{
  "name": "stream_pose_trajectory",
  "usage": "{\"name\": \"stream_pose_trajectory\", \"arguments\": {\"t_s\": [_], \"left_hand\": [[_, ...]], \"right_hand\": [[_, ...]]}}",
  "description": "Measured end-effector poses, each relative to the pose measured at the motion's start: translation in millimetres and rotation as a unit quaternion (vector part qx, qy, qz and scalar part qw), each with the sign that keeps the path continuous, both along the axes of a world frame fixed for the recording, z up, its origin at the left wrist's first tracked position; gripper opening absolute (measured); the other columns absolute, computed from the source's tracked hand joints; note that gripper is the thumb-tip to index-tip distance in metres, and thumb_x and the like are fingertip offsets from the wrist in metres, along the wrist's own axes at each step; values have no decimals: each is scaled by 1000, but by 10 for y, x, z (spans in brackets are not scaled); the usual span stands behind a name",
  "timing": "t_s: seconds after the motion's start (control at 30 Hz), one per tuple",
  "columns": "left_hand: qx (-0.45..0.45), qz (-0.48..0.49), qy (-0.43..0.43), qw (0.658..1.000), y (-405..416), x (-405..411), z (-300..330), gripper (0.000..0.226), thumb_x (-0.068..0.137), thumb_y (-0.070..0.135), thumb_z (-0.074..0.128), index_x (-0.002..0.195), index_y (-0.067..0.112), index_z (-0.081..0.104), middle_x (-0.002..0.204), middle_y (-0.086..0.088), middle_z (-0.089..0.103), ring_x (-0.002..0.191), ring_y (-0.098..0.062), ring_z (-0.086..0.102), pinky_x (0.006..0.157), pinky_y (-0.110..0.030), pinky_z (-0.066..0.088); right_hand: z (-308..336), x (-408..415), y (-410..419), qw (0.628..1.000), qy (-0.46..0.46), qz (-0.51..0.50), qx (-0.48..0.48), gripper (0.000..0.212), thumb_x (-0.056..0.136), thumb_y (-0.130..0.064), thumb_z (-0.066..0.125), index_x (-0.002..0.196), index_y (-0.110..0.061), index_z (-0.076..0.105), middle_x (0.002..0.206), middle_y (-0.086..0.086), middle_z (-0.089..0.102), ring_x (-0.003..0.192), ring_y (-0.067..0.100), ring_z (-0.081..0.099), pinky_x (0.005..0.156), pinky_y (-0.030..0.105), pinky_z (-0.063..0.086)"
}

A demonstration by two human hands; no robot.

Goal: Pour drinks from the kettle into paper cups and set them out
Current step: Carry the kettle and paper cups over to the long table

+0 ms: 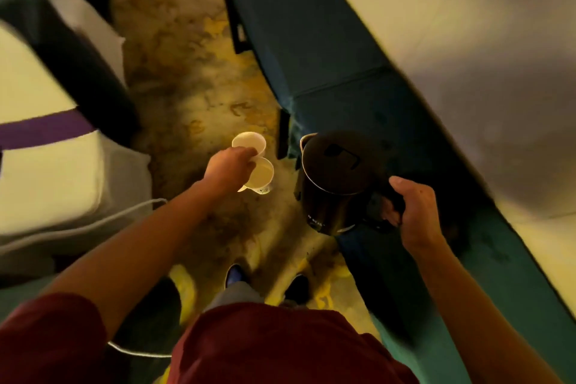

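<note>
left hand (229, 167) fingers pinch two paper cups (254, 162); right hand (414, 212) grips the kettle (332, 184) handle. i'd keep both level walking.

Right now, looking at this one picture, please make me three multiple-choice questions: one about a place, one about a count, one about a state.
1. Where is the kettle relative to the paper cups?
A. To their right, in the other hand
B. On the floor under them
C. On the white seat at the left

2. How many paper cups does the left hand hold?
A. One
B. Two
C. Four

3. What is the state of the kettle's lid?
A. Taken off
B. Wide open
C. Closed

Answers:
1. A: the right hand has its grip on the kettle's handle, to the right of the cups.
2. B: two round rims show side by side at the fingers.
3. C: the dark lid covers the top inside the metal rim.
</note>
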State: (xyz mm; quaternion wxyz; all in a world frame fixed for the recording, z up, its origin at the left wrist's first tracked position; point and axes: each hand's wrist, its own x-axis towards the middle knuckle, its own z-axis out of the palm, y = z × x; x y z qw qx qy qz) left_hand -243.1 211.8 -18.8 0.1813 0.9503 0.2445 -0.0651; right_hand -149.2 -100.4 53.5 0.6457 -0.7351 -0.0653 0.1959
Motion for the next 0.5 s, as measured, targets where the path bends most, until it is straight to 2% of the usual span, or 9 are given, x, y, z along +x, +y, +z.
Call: {"name": "stream_pose_trajectory", "arguments": {"t_s": [0.07,0.17,0.3,0.4,0.5], "left_hand": [[2,37,3,999,217,-291,35,35,97,28,54,131,24,61,120,-13,70,102,-36,68,81,-40,53],[0,107,2,994,597,-855,62,35,98,28,53,132,24,60,123,-13,68,104,-35,67,83,-40,53],[-14,167,-1,986,982,-1527,72,36,98,28,54,134,22,59,128,-14,65,108,-37,65,86,-42,52],[-24,202,-7,979,1253,-2026,70,37,99,29,54,135,21,58,130,-15,64,110,-37,65,89,-44,53],[-24,253,-20,967,1561,-2591,77,35,99,30,55,132,18,59,124,-16,67,106,-38,66,87,-46,53]], "right_hand": [[9,-71,258,999,5,33,-4,51,72,-47,58,64,3,54,61,16,42,49,23,34,48,26,25],[2,-290,750,995,5,94,-25,47,72,-49,58,56,-6,46,53,12,38,44,20,34,44,23,26],[53,-688,1324,991,21,130,-20,45,68,-49,59,65,-4,51,61,14,38,49,19,36,46,25,29],[58,-1013,1705,986,34,163,-23,46,67,-49,59,61,-5,47,58,13,35,46,18,33,48,29,26],[8,-1352,2117,975,55,212,-28,44,71,-46,59,54,-10,39,52,8,31,42,17,30,50,32,23]]}}
